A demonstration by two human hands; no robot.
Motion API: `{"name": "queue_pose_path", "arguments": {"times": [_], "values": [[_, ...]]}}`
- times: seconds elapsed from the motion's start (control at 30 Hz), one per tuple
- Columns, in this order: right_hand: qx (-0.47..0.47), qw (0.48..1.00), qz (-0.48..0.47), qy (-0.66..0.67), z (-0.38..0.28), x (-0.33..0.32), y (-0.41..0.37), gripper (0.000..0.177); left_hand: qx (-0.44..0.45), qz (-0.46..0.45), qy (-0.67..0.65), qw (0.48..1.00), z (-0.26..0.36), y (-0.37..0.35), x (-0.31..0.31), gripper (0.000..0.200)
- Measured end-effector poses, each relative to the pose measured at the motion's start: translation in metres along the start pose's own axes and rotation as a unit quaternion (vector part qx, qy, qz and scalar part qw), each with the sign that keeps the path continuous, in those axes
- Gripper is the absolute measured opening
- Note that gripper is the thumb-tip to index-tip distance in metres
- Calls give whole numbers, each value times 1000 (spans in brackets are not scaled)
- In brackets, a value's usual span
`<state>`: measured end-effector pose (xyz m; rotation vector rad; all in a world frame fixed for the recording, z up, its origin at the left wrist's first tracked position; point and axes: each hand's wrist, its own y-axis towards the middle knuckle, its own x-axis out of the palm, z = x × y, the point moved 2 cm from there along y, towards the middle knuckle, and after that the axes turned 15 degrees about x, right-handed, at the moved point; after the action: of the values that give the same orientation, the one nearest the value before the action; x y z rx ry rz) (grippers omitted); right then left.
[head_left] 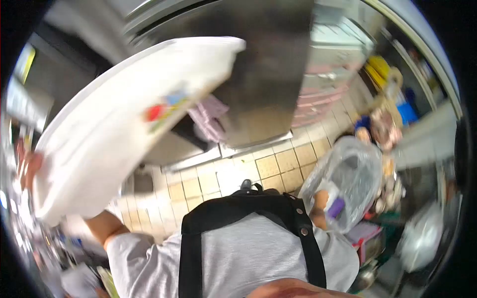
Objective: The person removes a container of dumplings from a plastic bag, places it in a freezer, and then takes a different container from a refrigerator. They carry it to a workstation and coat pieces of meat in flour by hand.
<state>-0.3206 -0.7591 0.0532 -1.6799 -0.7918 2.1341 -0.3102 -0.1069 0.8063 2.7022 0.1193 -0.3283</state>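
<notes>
A cramped room with a pale tiled floor (271, 168); dark steel doors (271, 64) stand ahead at the top of my remote view, a pink cloth (211, 119) by their lower left part, and a pink-and-white drawer unit (325, 79) sits beyond their right edge. At left, my left hand (31, 166) holds a large white panel (109, 109) by its outer edge, fingers closed narrowly there; the panel slants up across the doors, its far corner near the top centre, red and blue marks along its inner edge. At right, my right hand (320, 199) is at the near left edge of a clear plastic bag (355, 171), beside a purple patch (336, 207); its fingers are hidden, so I cannot tell whether they grip. As for progress, I judge the panel lifted and in mid-carry, not set down; blur hides anything finer.
</notes>
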Motion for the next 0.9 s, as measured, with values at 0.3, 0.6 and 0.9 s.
{"name": "queue_pose_path", "arguments": {"times": [0.3, 0.6, 0.9], "values": [[-384, 746, -532, 119, -138, -62, -264, 77, -157, -73, 21, 985, 135, -31, -24, 20], [-328, 427, -838, 90, -148, -21, -641, 82, -234, -202, -11, 951, 187, -160, -80, 19], [-298, 474, -828, 31, -174, 120, -798, 69, -752, -219, -171, 598, 229, -356, -168, 91]]}}
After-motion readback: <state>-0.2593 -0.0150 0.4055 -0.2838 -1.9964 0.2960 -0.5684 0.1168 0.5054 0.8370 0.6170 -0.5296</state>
